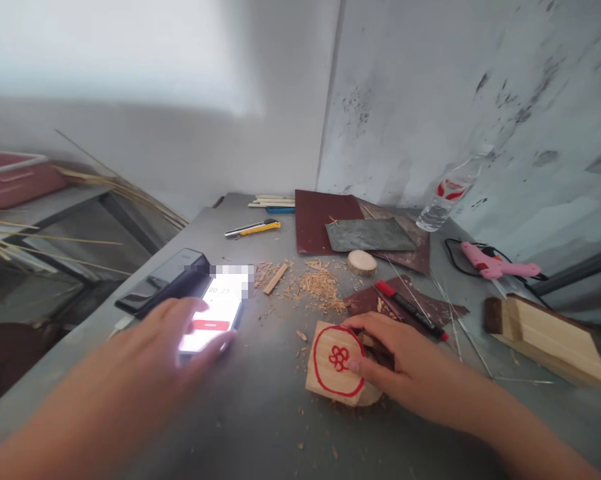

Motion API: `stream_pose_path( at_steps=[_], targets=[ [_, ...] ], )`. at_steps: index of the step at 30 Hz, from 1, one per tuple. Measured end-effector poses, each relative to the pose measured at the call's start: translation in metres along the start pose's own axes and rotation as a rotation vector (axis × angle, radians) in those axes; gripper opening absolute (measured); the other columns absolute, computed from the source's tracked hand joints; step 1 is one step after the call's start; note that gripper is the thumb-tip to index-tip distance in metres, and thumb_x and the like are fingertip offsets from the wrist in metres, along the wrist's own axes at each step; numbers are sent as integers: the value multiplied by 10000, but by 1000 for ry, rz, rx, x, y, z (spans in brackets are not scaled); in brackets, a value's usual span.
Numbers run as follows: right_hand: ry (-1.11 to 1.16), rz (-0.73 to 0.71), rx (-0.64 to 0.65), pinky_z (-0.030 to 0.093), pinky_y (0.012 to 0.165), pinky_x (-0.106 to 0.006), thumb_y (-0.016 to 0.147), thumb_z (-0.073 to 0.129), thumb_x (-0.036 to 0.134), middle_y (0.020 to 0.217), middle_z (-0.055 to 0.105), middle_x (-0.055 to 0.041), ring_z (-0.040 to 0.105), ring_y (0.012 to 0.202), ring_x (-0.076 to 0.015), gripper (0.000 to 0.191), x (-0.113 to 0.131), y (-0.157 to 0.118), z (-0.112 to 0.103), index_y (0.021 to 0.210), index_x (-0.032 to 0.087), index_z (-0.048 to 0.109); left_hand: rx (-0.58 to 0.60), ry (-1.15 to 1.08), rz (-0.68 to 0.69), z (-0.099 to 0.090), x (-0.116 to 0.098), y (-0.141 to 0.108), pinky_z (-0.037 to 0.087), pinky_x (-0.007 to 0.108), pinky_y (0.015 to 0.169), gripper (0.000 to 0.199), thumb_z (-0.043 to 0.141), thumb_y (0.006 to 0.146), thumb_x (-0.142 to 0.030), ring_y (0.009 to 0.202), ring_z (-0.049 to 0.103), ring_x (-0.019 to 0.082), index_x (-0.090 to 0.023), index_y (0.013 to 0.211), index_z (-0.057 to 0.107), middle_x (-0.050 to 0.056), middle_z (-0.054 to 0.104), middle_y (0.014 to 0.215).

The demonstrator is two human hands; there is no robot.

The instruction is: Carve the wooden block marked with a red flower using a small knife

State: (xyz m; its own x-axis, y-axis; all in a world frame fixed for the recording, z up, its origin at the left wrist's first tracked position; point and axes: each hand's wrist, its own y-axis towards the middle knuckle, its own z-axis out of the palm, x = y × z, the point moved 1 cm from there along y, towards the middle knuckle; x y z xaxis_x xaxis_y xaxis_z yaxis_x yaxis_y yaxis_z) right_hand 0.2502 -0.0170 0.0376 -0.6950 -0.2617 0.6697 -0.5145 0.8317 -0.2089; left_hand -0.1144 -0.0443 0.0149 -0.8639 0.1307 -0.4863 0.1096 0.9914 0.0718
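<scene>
Pressing a square wooden block (325, 377) against the surface (180, 427), the right hand (385, 353) grips it with curled fingers — a firm, low hold that keeps the red-ringed face steady — while the open left hand (150, 340) reaches over a lit phone (220, 313), just beside wood shavings (320, 287).

Phone screen (223, 307) — blurred, partly under left fingers (180, 320).

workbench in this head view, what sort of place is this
Probably a small woodcraft workshop: wood shavings lie scattered over the grey bench, with sheets of sandpaper and a pink hot glue gun close by.
</scene>
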Motion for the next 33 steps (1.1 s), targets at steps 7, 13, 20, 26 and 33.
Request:
stream_pose_path(
  at_steps=[7,13,20,26,33],
  targets=[
    [11,-21,-67,522,968,-436,1017,660,462,1284,728,-125,671,1115,-303,407,0,1,3,1339,216,684,81,51,395,36,-114,-11,597,616,977,599,539,987,-614,1276,651,462,-220,1439,553,215,646,1434],
    [-70,97,-111,469,765,-332,991,669,368,1038,743,-72,663,932,-238,169,8,0,6,1034,205,683,337,-55,356,57,-151,16,585,619,952,224,574,988,-280,1102,667,370,-192,1177,655,135,672,1201],
    [-127,92,-135,388,684,-318,1064,547,446,901,711,-40,617,784,-198,288,4,-3,2,926,203,619,325,-448,335,78,-129,19,462,484,1227,681,660,838,-158,1437,513,273,-291,1465,431,97,418,1592],
    [-200,78,-121,326,616,-304,1087,503,456,761,668,-12,553,658,-160,384,-1,-6,0,804,205,567,349,-584,397,80,-124,28,477,404,1212,606,729,775,-145,1370,560,245,-245,1339,532,90,545,1457],
    [-134,30,-234,311,564,-286,1114,423,449,647,562,11,476,593,-140,458,0,-8,-8,732,208,496,347,-556,496,79,-122,26,441,408,1244,740,718,721,-103,1406,536,261,-222,1420,509,99,553,1503]
  ],
)
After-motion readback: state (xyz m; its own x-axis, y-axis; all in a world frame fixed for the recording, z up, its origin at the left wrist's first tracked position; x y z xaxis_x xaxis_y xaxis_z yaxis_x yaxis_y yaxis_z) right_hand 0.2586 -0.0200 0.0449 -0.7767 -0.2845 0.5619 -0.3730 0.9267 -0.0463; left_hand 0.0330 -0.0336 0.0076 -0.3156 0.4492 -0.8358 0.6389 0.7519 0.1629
